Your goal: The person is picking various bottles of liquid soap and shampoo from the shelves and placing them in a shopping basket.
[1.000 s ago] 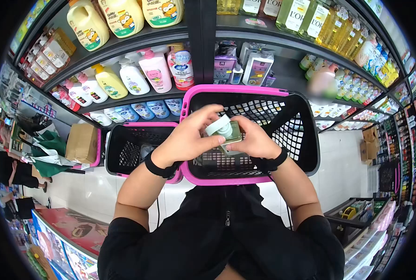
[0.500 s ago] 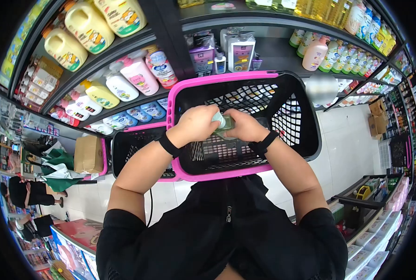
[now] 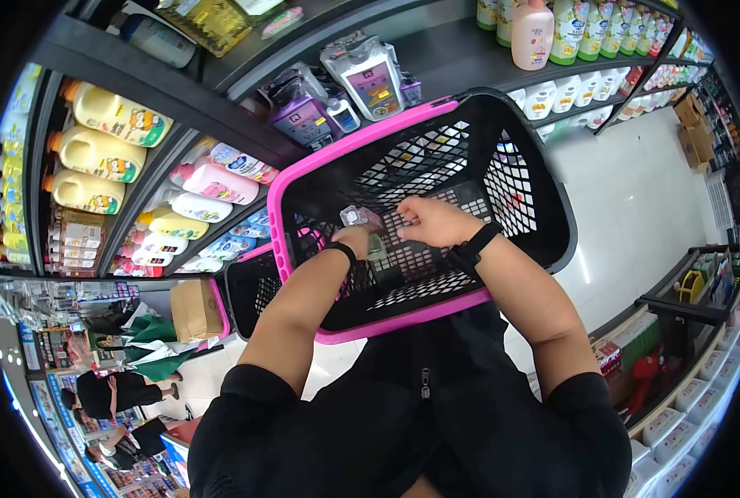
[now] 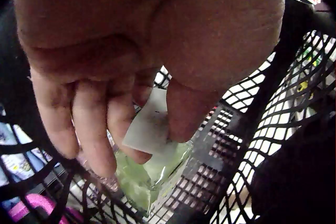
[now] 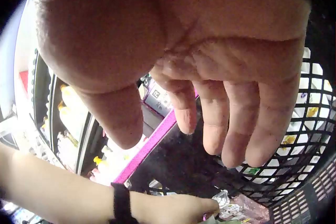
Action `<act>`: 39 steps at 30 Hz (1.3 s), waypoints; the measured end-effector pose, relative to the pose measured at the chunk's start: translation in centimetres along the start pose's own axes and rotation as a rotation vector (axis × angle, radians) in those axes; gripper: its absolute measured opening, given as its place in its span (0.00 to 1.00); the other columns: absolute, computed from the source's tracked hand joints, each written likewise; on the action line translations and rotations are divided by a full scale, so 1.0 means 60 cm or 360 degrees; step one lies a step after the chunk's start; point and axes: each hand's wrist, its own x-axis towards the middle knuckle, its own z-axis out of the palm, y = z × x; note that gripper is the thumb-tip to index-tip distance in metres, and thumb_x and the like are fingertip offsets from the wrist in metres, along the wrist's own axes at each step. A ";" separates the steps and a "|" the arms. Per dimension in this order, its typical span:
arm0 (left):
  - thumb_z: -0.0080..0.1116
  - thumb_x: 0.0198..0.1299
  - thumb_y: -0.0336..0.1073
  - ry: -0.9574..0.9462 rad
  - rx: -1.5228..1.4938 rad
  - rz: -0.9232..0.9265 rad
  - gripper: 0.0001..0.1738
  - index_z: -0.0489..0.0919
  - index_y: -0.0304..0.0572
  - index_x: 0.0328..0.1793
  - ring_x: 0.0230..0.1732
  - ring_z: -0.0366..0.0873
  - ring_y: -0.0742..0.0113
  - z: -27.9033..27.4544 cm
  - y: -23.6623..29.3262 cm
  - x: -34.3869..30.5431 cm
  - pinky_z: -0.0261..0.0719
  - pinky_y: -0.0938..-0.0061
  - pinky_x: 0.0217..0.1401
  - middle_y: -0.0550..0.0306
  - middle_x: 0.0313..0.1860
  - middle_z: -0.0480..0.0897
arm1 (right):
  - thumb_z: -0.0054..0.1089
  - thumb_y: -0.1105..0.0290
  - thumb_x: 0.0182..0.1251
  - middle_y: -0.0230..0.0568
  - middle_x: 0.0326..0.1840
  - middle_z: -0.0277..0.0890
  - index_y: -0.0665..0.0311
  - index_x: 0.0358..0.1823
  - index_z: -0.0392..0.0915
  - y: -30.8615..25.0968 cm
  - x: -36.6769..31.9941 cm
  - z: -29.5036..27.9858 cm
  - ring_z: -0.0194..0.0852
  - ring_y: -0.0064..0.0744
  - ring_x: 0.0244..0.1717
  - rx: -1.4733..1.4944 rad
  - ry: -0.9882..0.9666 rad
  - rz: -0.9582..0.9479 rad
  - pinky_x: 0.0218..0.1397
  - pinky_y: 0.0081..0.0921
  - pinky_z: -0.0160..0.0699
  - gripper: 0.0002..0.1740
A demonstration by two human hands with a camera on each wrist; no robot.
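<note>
Inside a black basket with a pink rim [image 3: 370, 330], my left hand [image 3: 352, 241] reaches low and pinches the pale cap [image 4: 149, 129] of a green bottle [image 4: 139, 176] between thumb and fingers. In the head view the green bottle [image 3: 377, 246] shows partly past that hand. Beside it lies a clear-and-pink package [image 3: 362, 217], also seen in the right wrist view [image 5: 247, 208]. My right hand [image 3: 438, 222] hangs within the basket, to the right of the bottle, its fingers loosely bent and holding nothing [image 5: 210, 77].
A second basket [image 3: 241, 290] stands at the left, with a cardboard box [image 3: 196, 311] beyond it. Shelves of bottles [image 3: 220, 181] rise ahead and left. Two people [image 3: 100, 394] are at the far left. Tiled floor [image 3: 615, 224] shows right of the basket.
The bottle has gone down into the basket with my left hand. My right hand has let go of it and moved apart. The head view has swung, tilting the shelves.
</note>
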 end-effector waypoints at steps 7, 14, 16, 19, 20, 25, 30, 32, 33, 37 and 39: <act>0.52 0.67 0.36 0.0095 0.0027 -0.0280 0.20 0.81 0.47 0.63 0.55 0.87 0.52 0.091 -0.049 0.053 0.86 0.60 0.54 0.49 0.58 0.87 | 0.70 0.61 0.68 0.43 0.47 0.83 0.69 0.59 0.75 0.053 0.009 -0.013 0.81 0.31 0.48 0.0620 0.0164 0.0169 0.52 0.29 0.80 0.25; 0.44 0.70 0.33 0.0288 -0.0081 -0.0370 0.17 0.82 0.46 0.59 0.50 0.89 0.52 0.118 -0.036 0.066 0.84 0.54 0.50 0.50 0.50 0.90 | 0.68 0.64 0.70 0.38 0.45 0.81 0.69 0.57 0.76 0.079 0.015 -0.019 0.78 0.25 0.43 0.0845 0.0244 0.0439 0.47 0.23 0.78 0.21; 0.44 0.71 0.34 0.0357 -0.0124 -0.0424 0.17 0.82 0.46 0.58 0.48 0.90 0.50 0.124 -0.036 0.069 0.84 0.54 0.49 0.50 0.47 0.90 | 0.68 0.63 0.70 0.38 0.46 0.80 0.69 0.58 0.75 0.084 0.014 -0.016 0.78 0.25 0.44 0.0865 0.0198 0.0521 0.47 0.24 0.79 0.22; 0.44 0.71 0.34 0.0489 -0.0175 -0.0461 0.17 0.83 0.45 0.55 0.45 0.90 0.50 0.128 -0.041 0.067 0.84 0.53 0.47 0.49 0.44 0.90 | 0.68 0.63 0.70 0.38 0.46 0.79 0.69 0.61 0.74 0.091 0.013 -0.016 0.78 0.25 0.43 0.0880 0.0188 0.0651 0.46 0.23 0.79 0.24; 0.44 0.72 0.35 0.0509 -0.0179 -0.0482 0.16 0.84 0.45 0.53 0.42 0.91 0.50 0.127 -0.042 0.072 0.84 0.53 0.45 0.50 0.42 0.91 | 0.68 0.63 0.70 0.37 0.45 0.79 0.68 0.60 0.74 0.099 0.013 -0.013 0.78 0.25 0.43 0.0891 0.0194 0.0678 0.45 0.23 0.79 0.24; 0.50 0.72 0.39 0.0398 -0.0174 -0.0665 0.15 0.90 0.52 0.48 0.50 0.90 0.58 0.134 -0.048 0.091 0.83 0.58 0.50 0.54 0.48 0.91 | 0.68 0.64 0.70 0.34 0.40 0.77 0.68 0.56 0.74 0.091 0.010 -0.029 0.76 0.23 0.38 0.0856 0.0292 0.0656 0.40 0.22 0.77 0.21; 0.54 0.69 0.39 0.0246 -0.0228 -0.0892 0.16 0.89 0.49 0.54 0.55 0.87 0.59 0.131 -0.052 0.125 0.81 0.64 0.57 0.58 0.54 0.90 | 0.65 0.67 0.73 0.34 0.41 0.79 0.69 0.58 0.74 0.040 -0.027 -0.076 0.77 0.23 0.40 0.0699 0.0399 0.0433 0.44 0.23 0.78 0.19; 0.56 0.69 0.39 0.0221 -0.0257 -0.0749 0.16 0.88 0.47 0.57 0.58 0.86 0.56 0.084 -0.051 0.104 0.80 0.56 0.58 0.54 0.56 0.88 | 0.65 0.68 0.73 0.34 0.43 0.79 0.70 0.58 0.73 0.020 -0.055 -0.089 0.76 0.21 0.44 0.0639 0.0450 0.0398 0.47 0.22 0.77 0.19; 0.57 0.68 0.40 0.0198 -0.0268 -0.0563 0.17 0.87 0.47 0.59 0.59 0.85 0.52 0.047 -0.050 0.080 0.80 0.48 0.57 0.50 0.58 0.87 | 0.65 0.68 0.73 0.35 0.45 0.79 0.70 0.60 0.73 -0.003 -0.073 -0.096 0.77 0.21 0.44 0.0609 0.0467 0.0404 0.48 0.21 0.77 0.20; 0.62 0.65 0.43 0.0384 -0.0397 0.0056 0.15 0.87 0.40 0.47 0.44 0.87 0.44 -0.140 -0.030 0.010 0.84 0.57 0.44 0.45 0.39 0.89 | 0.65 0.68 0.73 0.36 0.48 0.80 0.70 0.61 0.73 -0.016 -0.145 -0.089 0.79 0.23 0.47 0.0556 0.0627 0.0180 0.52 0.22 0.79 0.21; 0.63 0.66 0.45 0.0961 -0.0771 0.0472 0.15 0.84 0.40 0.40 0.42 0.86 0.42 -0.243 -0.014 -0.055 0.81 0.55 0.40 0.45 0.36 0.87 | 0.66 0.68 0.73 0.36 0.49 0.81 0.70 0.60 0.74 -0.019 -0.183 -0.083 0.80 0.23 0.47 0.0480 0.0624 0.0132 0.52 0.23 0.80 0.20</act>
